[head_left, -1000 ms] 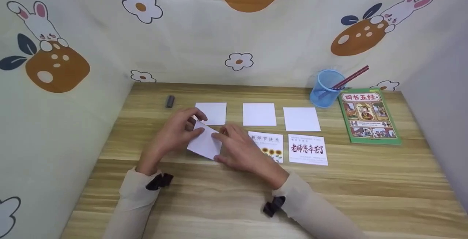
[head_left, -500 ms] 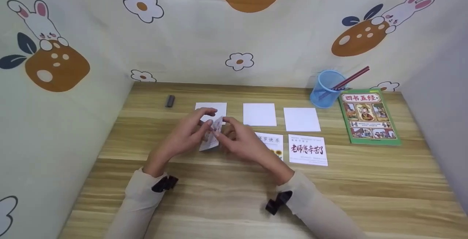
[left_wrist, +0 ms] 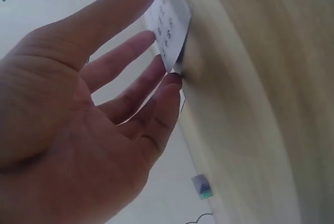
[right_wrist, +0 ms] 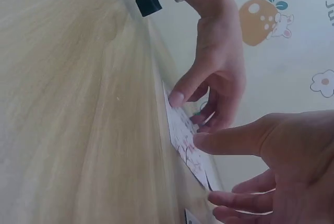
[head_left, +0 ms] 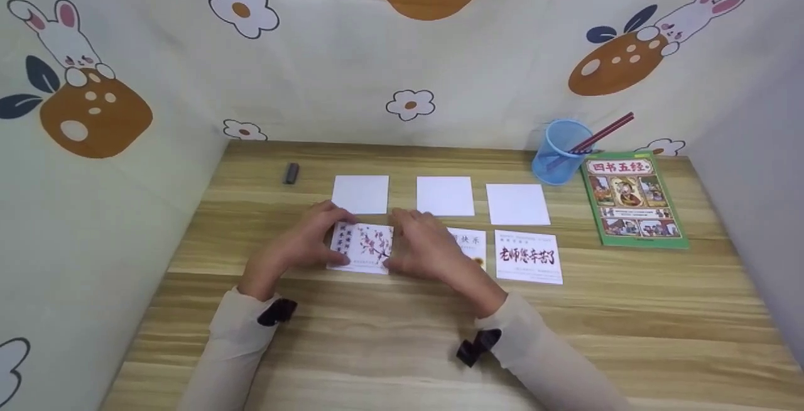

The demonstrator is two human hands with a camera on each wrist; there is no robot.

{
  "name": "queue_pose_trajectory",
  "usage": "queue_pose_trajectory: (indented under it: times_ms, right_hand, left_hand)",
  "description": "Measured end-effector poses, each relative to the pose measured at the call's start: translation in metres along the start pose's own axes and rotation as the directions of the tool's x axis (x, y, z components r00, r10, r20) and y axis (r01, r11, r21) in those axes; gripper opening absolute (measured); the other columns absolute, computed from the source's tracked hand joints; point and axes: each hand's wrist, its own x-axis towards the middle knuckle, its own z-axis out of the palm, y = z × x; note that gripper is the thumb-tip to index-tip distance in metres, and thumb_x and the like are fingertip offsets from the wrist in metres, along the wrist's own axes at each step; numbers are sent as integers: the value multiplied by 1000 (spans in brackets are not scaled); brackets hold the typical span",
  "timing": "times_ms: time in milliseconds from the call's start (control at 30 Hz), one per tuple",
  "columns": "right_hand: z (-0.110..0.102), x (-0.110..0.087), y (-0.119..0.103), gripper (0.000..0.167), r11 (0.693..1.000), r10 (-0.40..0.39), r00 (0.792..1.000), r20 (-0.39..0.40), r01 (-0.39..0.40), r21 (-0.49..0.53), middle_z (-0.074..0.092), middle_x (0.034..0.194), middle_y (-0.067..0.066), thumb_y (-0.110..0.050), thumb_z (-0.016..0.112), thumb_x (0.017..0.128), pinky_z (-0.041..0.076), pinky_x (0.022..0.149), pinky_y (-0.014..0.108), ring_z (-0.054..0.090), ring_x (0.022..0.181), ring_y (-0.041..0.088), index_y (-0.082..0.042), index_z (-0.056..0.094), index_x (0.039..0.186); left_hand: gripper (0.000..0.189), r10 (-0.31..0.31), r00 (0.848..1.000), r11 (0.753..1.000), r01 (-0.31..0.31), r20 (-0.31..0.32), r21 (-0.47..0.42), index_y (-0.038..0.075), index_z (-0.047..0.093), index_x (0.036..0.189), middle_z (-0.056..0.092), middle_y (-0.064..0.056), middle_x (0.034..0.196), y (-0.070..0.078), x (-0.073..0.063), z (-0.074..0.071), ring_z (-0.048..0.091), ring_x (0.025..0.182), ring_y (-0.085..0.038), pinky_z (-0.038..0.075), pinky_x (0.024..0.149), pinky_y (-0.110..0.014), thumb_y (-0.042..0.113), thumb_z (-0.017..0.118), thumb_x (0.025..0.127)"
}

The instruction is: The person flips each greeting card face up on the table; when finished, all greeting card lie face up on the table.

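Observation:
A white square card [head_left: 372, 246] printed with red plum blossoms and Chinese characters lies face up, close over the table, between both hands. My left hand [head_left: 300, 241] holds its left side, thumb at the near edge and fingers at the far corner. At the right side my right hand [head_left: 433, 249] grips it, thumb on the near corner, fingers by the far one. In the left wrist view a corner of the card [left_wrist: 175, 25] stands slightly off the wood. Partly covered by the right hand is a sunflower card [head_left: 468, 247]; a card with red characters [head_left: 529, 257] lies beside it.
Three blank white cards, left [head_left: 361, 194], middle [head_left: 445, 196] and right [head_left: 518, 203], form a row behind. A blue pen cup [head_left: 559, 153] with pencils and a green-edged book [head_left: 635, 200] stand at the right. A small grey block [head_left: 291, 173] lies back left.
The card in both hands has turned over from its blank back to its printed face and come down level by the table. Both hands have lowered and spread to its two sides.

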Motion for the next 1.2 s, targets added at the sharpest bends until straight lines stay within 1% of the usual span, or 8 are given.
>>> queue_pose_trajectory:
  times_ms: [100,200,400,633,767,900,1000,1200]
  right_hand:
    - [5,-3,-2,91,997,-59,997,47,61,-43,58,156,14,-37,92,84,35,129,55,49,146,38,-10,49,160]
    - [11,-4,-4,90,991,-101,990,99,109,-72,53,164,11,-41,91,86,27,132,60,41,154,38,-15,49,161]
    - [20,-3,-10,83,985,-111,986,124,125,-117,52,165,8,-42,89,88,24,132,64,40,155,36,-17,53,159]
    - [15,-3,-9,80,985,-145,985,95,153,-85,55,161,11,-40,88,89,29,132,61,44,153,36,-15,55,158]
    - [2,-8,4,73,983,-180,984,-9,179,-50,61,154,10,-37,87,92,38,128,53,52,147,33,-13,58,154]
    - [-24,-17,35,65,985,-170,978,-121,169,-20,65,148,8,-32,87,93,47,122,50,59,139,30,-12,63,149]
    - [-52,-26,71,61,994,-103,977,-186,107,14,65,147,13,-25,88,92,49,120,54,60,138,35,-10,64,147]
    - [-100,-47,144,61,996,68,964,-255,-49,77,62,148,28,-13,84,93,52,110,64,60,133,48,1,61,147]
  left_hand:
    - [65,-33,999,999,33,22,14,6,68,137,62,-17,132,2,-5,-4,59,123,-35,51,114,-56,15,96,79]
    - [61,-81,996,996,81,31,25,4,69,133,62,-17,130,3,-10,-8,59,122,-35,51,113,-56,14,96,79]
    - [61,-132,991,991,130,37,31,6,68,135,62,-15,130,3,-16,-12,59,122,-35,51,114,-55,13,94,80]
    - [46,-97,995,992,98,-17,74,6,69,133,66,-15,131,11,-13,-14,62,125,-36,52,113,-55,25,85,94]
    - [43,7,996,998,-1,-94,63,5,69,134,70,-15,132,27,1,-2,64,128,-35,52,116,-54,27,80,99]
    - [40,111,989,992,-104,-99,73,5,70,133,71,-15,131,49,22,16,65,128,-34,52,115,-51,25,79,100]
    - [38,146,986,986,-139,-77,93,7,71,133,70,-13,132,67,40,26,62,129,-32,51,115,-50,26,78,100]
    - [44,146,988,987,-142,-49,76,12,66,142,64,-9,148,98,81,44,54,145,-28,42,127,-44,29,76,102]
